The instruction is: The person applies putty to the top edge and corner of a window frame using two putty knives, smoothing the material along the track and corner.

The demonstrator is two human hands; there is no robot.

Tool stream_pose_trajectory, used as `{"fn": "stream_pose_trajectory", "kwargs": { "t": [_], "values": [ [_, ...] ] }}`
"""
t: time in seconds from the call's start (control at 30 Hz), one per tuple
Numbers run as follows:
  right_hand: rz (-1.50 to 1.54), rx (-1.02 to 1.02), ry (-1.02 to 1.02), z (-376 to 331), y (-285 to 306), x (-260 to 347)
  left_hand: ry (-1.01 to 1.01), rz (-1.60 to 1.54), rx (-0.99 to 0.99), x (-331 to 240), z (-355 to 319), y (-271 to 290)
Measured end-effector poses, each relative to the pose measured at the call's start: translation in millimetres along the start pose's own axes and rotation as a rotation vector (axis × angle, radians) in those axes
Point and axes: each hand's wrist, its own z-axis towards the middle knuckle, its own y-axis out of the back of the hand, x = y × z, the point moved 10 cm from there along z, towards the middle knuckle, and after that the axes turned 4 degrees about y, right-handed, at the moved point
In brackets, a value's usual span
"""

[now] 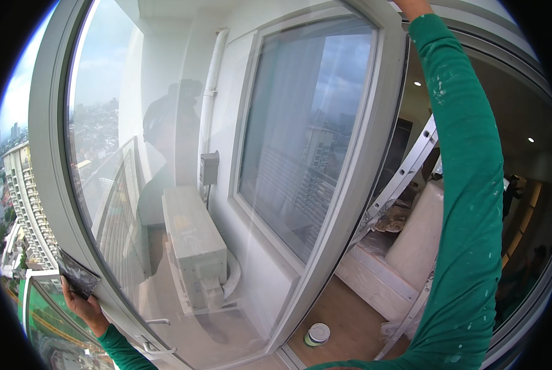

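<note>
The dark, flat rectangular sanding pad [76,273] is pinched in the left hand [85,306] and pressed against the outer edge of the pale grey metal frame [53,185] of the open glass door, low at the left, with open air and distant city blocks behind it; the right hand [411,6], at the end of a paint-flecked green sleeve [467,185], reaches to the frame's top, but it runs out of view, so I cannot tell whether it grips or merely rests. The pad seems likely to slip from the fingers and fall outside, since it is held past the frame; leaning further might swing the door. On the wooden floor [344,314] stands a small round tin with a white lid [318,333]; its label is too small to make out; a white ladder [405,172] leans near it; through the glass, a white outdoor air-conditioner unit [193,237] sits on the balcony.
</note>
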Motion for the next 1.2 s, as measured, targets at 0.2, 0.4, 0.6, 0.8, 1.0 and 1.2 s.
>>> {"fn": "stream_pose_trajectory", "kwargs": {
  "t": [0.2,0.4,0.6,0.8,1.0,1.2],
  "values": [
    [0.052,-0.286,0.113,-27.2,-12.2,7.1,0.068,-0.071,0.085,3.6,-0.4,-3.9],
    [-0.002,-0.223,0.12,-28.0,-0.2,23.9,0.057,-0.037,-0.002,8.8,5.5,6.4],
    [-0.165,0.013,-0.053,9.0,11.0,-17.4,0.099,-0.075,0.034,14.6,4.2,-5.2],
    [-0.337,0.364,-0.224,34.3,-10.2,23.2,-0.016,0.019,-0.047,-2.9,2.3,12.6],
    [0.059,0.226,-0.501,55.9,-37.5,24.6,0.031,-0.052,-0.001,4.6,2.1,13.1],
    [0.274,0.162,-0.481,88.0,-37.1,49.9,-0.073,0.06,-0.009,-6.2,3.9,25.5]
  ]
}}
